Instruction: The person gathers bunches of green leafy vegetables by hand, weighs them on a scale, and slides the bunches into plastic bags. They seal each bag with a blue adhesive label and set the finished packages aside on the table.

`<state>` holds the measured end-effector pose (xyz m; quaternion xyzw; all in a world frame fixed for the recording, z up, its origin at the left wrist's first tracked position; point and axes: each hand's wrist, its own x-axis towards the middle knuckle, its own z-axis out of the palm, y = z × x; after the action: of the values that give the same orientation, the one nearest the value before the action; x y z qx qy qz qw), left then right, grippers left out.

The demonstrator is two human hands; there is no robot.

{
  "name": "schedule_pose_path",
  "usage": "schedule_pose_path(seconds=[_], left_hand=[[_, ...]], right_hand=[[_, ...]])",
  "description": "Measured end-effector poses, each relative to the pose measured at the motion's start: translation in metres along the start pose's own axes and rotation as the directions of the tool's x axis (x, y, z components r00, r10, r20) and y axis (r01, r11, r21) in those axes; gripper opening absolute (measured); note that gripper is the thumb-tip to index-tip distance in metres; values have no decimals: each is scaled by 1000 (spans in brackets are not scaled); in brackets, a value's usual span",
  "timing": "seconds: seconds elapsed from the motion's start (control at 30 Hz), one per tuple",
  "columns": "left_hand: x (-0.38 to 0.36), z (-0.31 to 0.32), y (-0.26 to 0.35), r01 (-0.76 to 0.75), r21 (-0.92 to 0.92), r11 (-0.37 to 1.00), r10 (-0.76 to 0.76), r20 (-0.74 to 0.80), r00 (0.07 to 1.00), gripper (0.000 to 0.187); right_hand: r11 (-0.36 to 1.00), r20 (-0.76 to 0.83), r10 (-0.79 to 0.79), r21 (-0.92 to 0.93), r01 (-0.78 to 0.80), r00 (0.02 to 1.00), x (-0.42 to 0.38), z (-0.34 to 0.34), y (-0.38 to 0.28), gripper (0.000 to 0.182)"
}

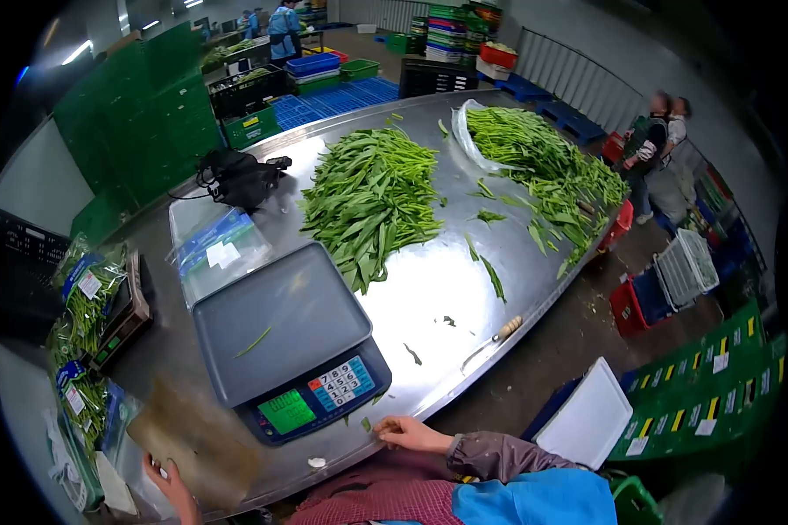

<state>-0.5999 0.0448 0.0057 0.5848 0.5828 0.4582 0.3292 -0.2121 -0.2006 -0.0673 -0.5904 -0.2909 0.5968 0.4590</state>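
Observation:
At the lower left, my left hand (173,490) has its thumb and forefinger apart, over the lower-left part of a blurred brown sheet (203,446). My right hand (404,434) is at the table's near edge, fingers loosely bent and slightly apart, with nothing visible in them. Just beyond it sits a digital scale (282,324) with a lit green display and a grey pan. One thin green stem (254,342) lies on that pan. A white scrap (316,462) rests between my hands. Behind the scale is a large heap of leafy greens (372,197).
More greens (534,149) spill from a clear bag at the back right. A wooden-handled hook tool (506,329) lies by the right edge. Bagged greens (83,306) and a second scale (121,311) stand left. Flat plastic bags (219,249) and a black bag (239,178) lie behind.

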Motion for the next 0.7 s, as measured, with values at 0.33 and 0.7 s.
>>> schedule_pose_path(seconds=[0.33, 0.7], left_hand=[[-12, 99, 80, 7, -110, 994, 27, 302, 953, 48], [-28, 194, 136, 108, -385, 916, 90, 463, 882, 26]], right_hand=[[1000, 8, 23, 10, -23, 1000, 2, -26, 1, 26], [986, -147, 50, -153, -72, 988, 25, -135, -67, 28]])
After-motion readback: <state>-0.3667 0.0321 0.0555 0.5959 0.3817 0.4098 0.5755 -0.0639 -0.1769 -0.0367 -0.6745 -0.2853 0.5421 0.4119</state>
